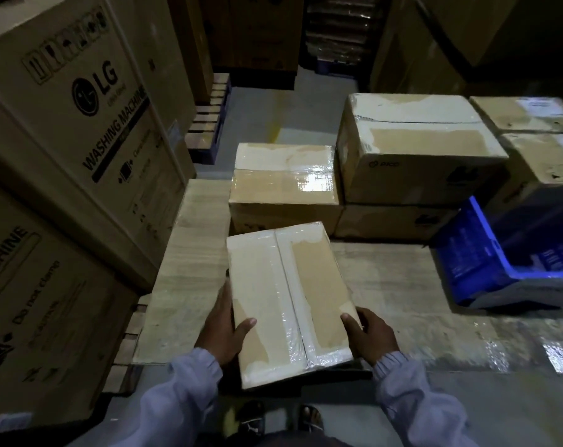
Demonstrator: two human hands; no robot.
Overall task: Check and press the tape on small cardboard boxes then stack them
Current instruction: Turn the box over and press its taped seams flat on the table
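Cardboard under glossy tape: I hold the box [290, 301] above the platform's [386, 279] near edge, left hand [223, 327] and right hand [369, 333] gripping its near corners, thumbs on top. It seems light, stiff, slippery; the bare edges look like the safest hold.

It is dim in here, a storeroom crowded on every side. To the left, tall washing machine cartons [64, 124] stand stacked, printed with black lettering and handling symbols. The floor [257, 101] is grey concrete with a yellow painted mark [275, 132] in the aisle. Beside the cartons rises a stack of slatted pallets [209, 124], wood and blue. Further back, brown cartons [254, 30] fade into shadow — hardly any detail there. A low pale platform [386, 285] with a wood-grain look spreads across the foreground, a blue plastic crate [499, 259] on its right part.
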